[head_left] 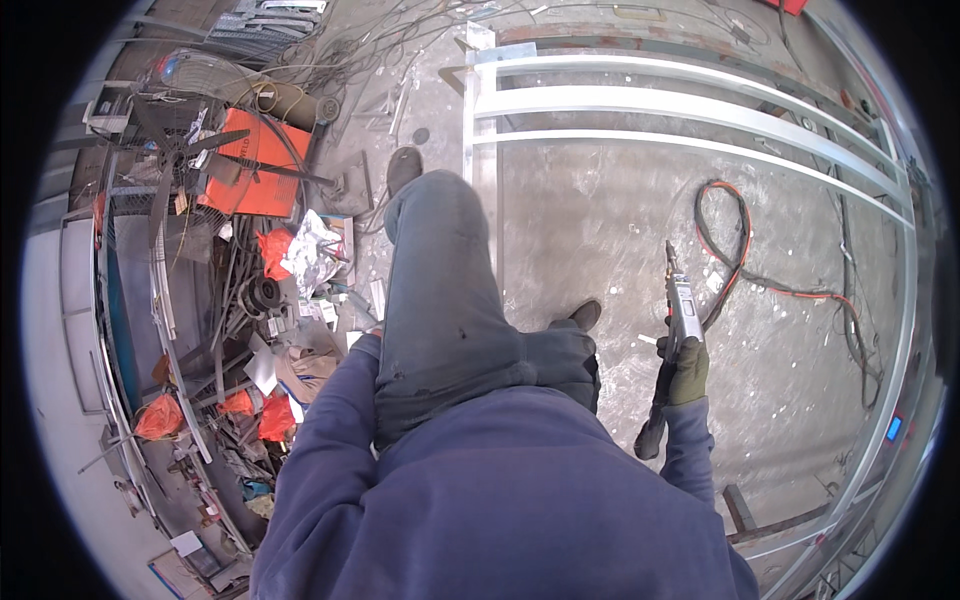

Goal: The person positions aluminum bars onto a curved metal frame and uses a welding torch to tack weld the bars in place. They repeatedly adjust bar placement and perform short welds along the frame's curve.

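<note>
My right hand [690, 372], in an olive-green glove, is closed around a handheld welding gun [684, 308]. The gun has a silver body and a narrow, dark nozzle tip pointing away from me. A dark part of it, or its hose, hangs down beside my sleeve. Close to my left thigh is my left hand [368, 343]; only a small piece shows past the sleeve, and its fingers are hidden. A black-and-orange cable [738, 262] loops over the floor just beyond the gun.
A silver metal tube frame [640, 101] spans the far side and bends down the right. On the left lie scrap metal, orange bags [160, 418] and crumpled foil [315, 252]. Behind them stand an orange box [262, 165] and a fan [175, 155]. Loose cables cross the far floor.
</note>
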